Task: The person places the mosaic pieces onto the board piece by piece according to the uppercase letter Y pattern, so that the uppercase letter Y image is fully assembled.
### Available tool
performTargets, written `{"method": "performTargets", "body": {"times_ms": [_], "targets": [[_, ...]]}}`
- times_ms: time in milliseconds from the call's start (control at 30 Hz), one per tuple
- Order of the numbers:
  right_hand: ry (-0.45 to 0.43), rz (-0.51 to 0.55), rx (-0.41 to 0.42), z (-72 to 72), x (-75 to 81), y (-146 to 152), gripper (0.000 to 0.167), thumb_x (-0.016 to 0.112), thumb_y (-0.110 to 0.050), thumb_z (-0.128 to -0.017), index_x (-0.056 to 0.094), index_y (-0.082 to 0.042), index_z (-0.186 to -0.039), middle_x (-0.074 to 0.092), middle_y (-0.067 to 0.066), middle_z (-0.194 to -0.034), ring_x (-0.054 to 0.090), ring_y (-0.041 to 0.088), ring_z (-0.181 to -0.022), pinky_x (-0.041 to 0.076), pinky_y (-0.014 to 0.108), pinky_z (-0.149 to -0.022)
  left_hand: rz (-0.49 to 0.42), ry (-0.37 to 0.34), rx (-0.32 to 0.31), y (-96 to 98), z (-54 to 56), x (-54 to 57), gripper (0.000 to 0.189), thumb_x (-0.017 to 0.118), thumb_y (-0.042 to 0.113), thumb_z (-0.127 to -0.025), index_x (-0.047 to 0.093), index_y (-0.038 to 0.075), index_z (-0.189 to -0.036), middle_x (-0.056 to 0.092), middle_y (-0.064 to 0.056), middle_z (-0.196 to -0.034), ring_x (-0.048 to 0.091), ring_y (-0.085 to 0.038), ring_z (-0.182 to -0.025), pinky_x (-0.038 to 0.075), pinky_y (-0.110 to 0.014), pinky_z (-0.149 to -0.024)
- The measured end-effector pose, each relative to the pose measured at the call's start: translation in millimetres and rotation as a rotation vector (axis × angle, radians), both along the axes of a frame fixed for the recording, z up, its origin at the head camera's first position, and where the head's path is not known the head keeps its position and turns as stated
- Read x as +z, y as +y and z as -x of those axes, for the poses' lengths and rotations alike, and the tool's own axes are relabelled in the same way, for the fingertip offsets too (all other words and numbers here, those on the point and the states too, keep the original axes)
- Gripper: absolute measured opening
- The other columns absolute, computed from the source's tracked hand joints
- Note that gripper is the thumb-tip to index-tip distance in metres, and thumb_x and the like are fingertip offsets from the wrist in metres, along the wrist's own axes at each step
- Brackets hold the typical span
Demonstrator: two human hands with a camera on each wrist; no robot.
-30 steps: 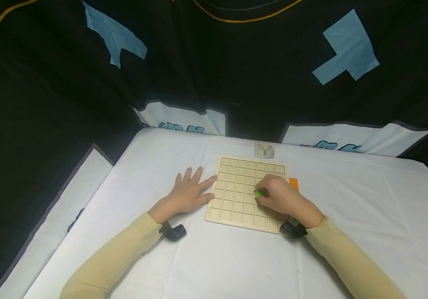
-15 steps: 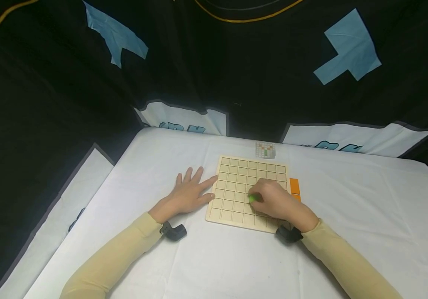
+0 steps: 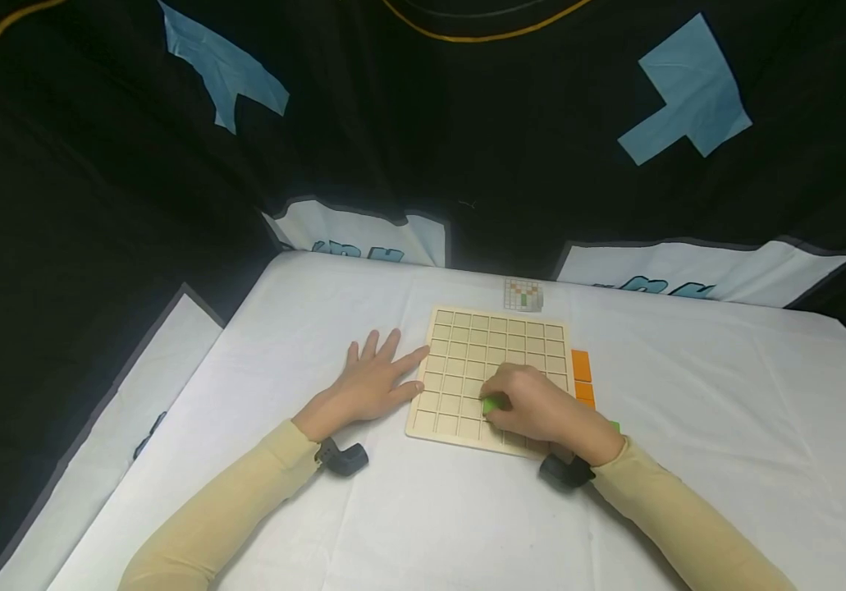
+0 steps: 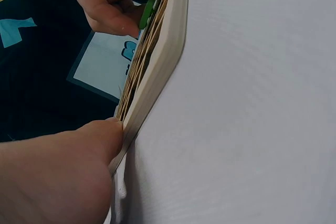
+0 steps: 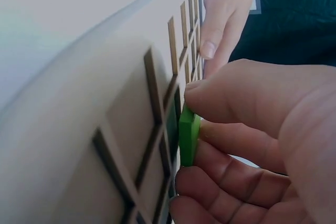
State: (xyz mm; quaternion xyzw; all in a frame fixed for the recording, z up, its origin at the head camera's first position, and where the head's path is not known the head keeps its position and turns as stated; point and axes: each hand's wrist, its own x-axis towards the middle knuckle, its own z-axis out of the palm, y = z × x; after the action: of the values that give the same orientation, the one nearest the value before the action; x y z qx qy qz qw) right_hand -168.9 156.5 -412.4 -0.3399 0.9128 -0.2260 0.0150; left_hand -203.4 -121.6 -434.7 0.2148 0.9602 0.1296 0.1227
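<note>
A pale wooden grid board [image 3: 459,361] with square recesses lies on the white cloth. My right hand [image 3: 533,402] pinches a small green square tile [image 5: 188,136] between thumb and fingers, close over the lower middle of the board. In the right wrist view the tile stands tilted, one edge right at the grid. My left hand [image 3: 367,386] lies flat with fingers spread on the cloth, its thumb and index fingertip at the board's left edge. The left wrist view shows the left thumb [image 4: 102,137] against the board's side.
Orange tiles [image 3: 582,377] lie along the board's right side, with another green tile [image 3: 615,426] partly hidden behind the right wrist. A small printed pattern card [image 3: 523,295] sits beyond the board's far edge. Black drapes [image 3: 423,123] hang behind the table.
My right hand has moved left and toward me across the board with the green tile, uncovering more orange tiles and a green one. The left hand has stayed put.
</note>
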Motion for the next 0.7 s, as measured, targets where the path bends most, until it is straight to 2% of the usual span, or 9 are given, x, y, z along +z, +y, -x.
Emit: {"method": "performTargets", "body": {"times_ms": [233, 700], "targets": [[-0.023, -0.016, -0.010, -1.2, -0.1, -0.1, 0.023, 0.075, -0.003, -0.080, 0.078, -0.002, -0.103, 0.072, 0.003, -0.093, 0.053, 0.010, -0.077, 0.048, 0.024, -0.071, -0.003, 0.003, -0.005, 0.8, -0.5, 1.3, 0.062, 0.041, 0.052, -0.105, 0.028, 0.031, -0.162, 0.008, -0.024, -0.171, 0.000, -0.055, -0.155, 0.003, -0.076, -0.119], [-0.009, -0.015, 0.001, -1.2, -3.1, 0.3, 0.023, 0.075, -0.001, -0.079, 0.078, -0.002, -0.101, 0.070, 0.002, -0.089, 0.050, 0.009, -0.076, 0.047, 0.024, -0.070, -0.001, 0.007, -0.006, 0.4, -0.4, 0.2, 0.062, 0.042, 0.052, -0.105, 0.028, 0.031, -0.162, 0.008, -0.024, -0.171, 0.000, -0.056, -0.155, 0.004, -0.077, -0.119]]}}
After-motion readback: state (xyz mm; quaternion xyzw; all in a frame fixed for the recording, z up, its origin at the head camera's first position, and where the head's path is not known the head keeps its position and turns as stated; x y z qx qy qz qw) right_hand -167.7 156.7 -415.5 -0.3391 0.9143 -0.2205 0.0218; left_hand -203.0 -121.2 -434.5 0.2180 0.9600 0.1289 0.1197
